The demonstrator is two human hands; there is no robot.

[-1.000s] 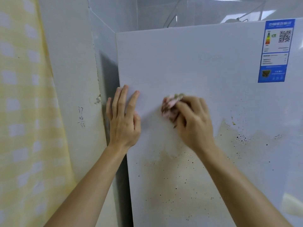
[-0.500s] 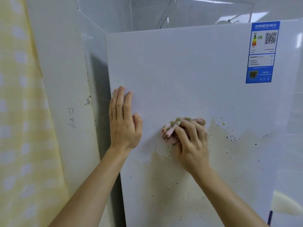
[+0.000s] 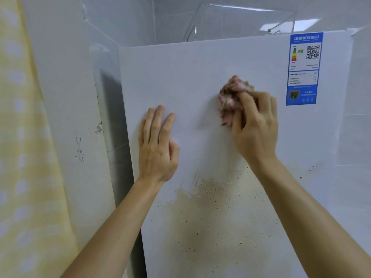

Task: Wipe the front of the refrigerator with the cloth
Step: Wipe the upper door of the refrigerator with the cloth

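Observation:
The white refrigerator front (image 3: 200, 73) fills the middle of the view. A brownish stain with dark specks (image 3: 216, 213) covers its lower half. My right hand (image 3: 255, 127) grips a crumpled pink and green cloth (image 3: 230, 97) and presses it against the door, left of the blue label. My left hand (image 3: 158, 145) lies flat on the door near its left edge, fingers spread, holding nothing.
A blue energy label (image 3: 303, 69) sticks at the door's upper right. A clear plastic container (image 3: 241, 23) stands on top of the refrigerator. A white wall (image 3: 66, 117) with pencilled numbers and a yellow checked curtain (image 3: 22, 157) are at the left.
My right hand has carried the cloth up and to the right across the door, away from the stain's top edge. My left hand stays flat near the left edge.

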